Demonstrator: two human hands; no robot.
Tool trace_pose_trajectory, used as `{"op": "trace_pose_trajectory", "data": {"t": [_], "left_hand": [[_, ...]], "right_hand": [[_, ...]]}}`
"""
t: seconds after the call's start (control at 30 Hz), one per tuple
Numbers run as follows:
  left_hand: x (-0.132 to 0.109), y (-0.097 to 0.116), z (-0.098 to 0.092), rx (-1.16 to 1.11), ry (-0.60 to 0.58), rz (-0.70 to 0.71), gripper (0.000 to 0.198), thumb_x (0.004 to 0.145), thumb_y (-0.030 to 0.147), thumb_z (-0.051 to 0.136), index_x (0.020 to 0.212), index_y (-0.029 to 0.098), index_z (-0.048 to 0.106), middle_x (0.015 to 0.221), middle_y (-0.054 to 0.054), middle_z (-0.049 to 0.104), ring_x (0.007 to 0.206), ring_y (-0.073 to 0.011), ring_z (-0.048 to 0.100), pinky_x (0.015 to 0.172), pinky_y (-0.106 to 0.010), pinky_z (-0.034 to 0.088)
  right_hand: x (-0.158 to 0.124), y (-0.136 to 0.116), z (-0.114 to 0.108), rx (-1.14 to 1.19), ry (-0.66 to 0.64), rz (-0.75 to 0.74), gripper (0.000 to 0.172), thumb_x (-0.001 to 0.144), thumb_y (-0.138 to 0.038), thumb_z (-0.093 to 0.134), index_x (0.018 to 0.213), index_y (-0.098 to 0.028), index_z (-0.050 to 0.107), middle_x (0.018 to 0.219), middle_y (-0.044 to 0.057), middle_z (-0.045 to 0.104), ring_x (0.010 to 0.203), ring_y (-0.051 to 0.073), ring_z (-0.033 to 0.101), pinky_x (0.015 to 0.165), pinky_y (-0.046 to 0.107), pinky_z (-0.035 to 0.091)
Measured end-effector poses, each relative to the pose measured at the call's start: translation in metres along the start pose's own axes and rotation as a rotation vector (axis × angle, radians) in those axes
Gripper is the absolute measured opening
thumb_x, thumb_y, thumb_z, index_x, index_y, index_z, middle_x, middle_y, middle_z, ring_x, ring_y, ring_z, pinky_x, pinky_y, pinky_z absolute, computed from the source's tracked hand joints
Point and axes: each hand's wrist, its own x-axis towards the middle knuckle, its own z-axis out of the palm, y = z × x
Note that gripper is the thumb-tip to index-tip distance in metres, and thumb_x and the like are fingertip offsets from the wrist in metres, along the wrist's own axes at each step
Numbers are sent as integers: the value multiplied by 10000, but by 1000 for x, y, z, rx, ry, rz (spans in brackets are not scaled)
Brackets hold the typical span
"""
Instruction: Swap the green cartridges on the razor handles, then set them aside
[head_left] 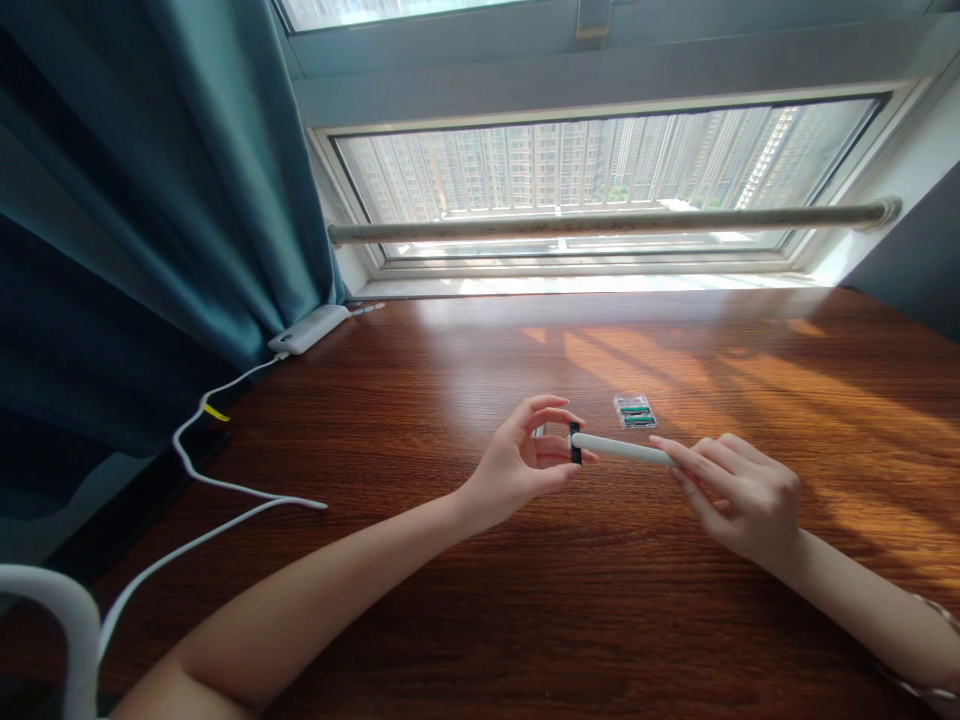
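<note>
The brown wood-grained desk (450, 630) is topped by a clear case (634, 401) with green strips (639, 421) right of centre, and by a white device (311, 329) and white cable (296, 501) at left.

A brown wooden table (450, 340) with a dark streaky grain reaches up to a wide, low window (487, 175), through whose glass tall buildings (555, 160) show in bright daylight, while a pale round rail (615, 225) runs across in front of it and part of an upper pane (375, 12) shows above. A blue-green curtain (202, 170) hangs in folds on the left, and a shaded grey-blue wall (915, 250) stands on the right. Warm sunlight (772, 390) falls in slanting patches over the table's right side.
</note>
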Motion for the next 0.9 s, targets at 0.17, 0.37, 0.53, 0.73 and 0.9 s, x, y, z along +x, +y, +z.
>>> {"op": "trace_pose_trajectory", "data": {"t": [0.17, 0.37, 0.53, 0.73, 0.9], "left_hand": [[0, 4, 0, 25, -20, -135, 454, 681, 102, 642, 1082, 196, 450, 859, -46, 622, 787, -163, 628, 594, -200, 459], [1, 7, -2, 46, 20, -183, 440, 636, 98, 680, 1042, 173, 529, 695, 4, 604, 662, -102, 577, 570, -187, 423], [3, 7, -2, -8, 32, -185, 434, 603, 91, 699, 1006, 172, 560, 856, -37, 640, 741, -136, 606, 631, -221, 459], [2, 8, 0, -16, 22, -182, 459, 602, 115, 712, 1025, 178, 543, 882, -51, 656, 735, -196, 652, 734, -354, 502], [2, 9, 1, -16, 42, -189, 441, 605, 151, 716, 1009, 173, 542, 888, -55, 660, 728, -209, 659, 739, -386, 513]], "right_hand": [[0, 1, 0, 33, -12, -33, 482, 744, -145, 584, 1205, -265, 513, 634, -6, 566, 589, 127, 450, 590, 248, 372], [-3, 3, 0, 82, -4, -83, 519, 738, -110, 579, 1227, -254, 488, 658, 3, 581, 591, 126, 452, 569, 247, 366], [-3, 2, 0, 69, -9, -75, 506, 740, -117, 577, 1220, -254, 496, 663, 4, 583, 588, 127, 450, 568, 248, 367], [-2, 1, 0, 46, -14, -63, 486, 747, -127, 573, 1214, -245, 503, 656, 0, 586, 591, 124, 468, 583, 246, 378], [-2, 2, 0, 42, -26, -62, 473, 753, -139, 569, 1210, -244, 507, 658, 0, 583, 590, 122, 471, 582, 245, 381]]}}
